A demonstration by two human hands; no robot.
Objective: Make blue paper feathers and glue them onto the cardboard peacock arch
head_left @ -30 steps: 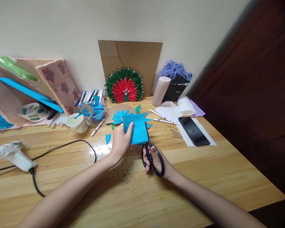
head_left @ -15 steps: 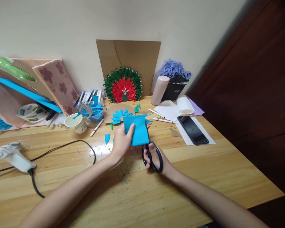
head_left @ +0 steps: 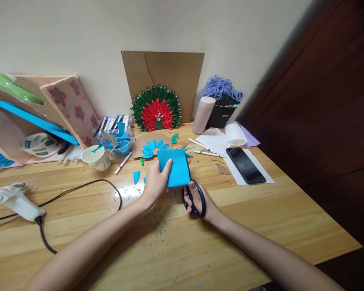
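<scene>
Left of the left hand (head_left: 154,180), a glue gun (head_left: 20,202) lies on the table (head_left: 261,226), its cord (head_left: 87,183) looping towards the wrist. Beyond and left of that hand stand a paper cup (head_left: 96,159) and a bowl (head_left: 124,151) of blue scraps. The left hand pinches the blue paper (head_left: 175,167), thumb in front, fingers mostly hidden behind; the paper obstructs part of the cardboard disc (head_left: 138,146) and its blue petals (head_left: 150,150). The right hand (head_left: 211,210) grips the scissors (head_left: 203,199) by the handles, at the paper's lower right corner; the blades are largely obscured. Beyond and right of it, a phone (head_left: 245,165) rests on a white sheet (head_left: 269,178). Compared with the earlier frames, the scissor handles have drawn closer together, and less of the blue points behind shows past the paper's right edge.
</scene>
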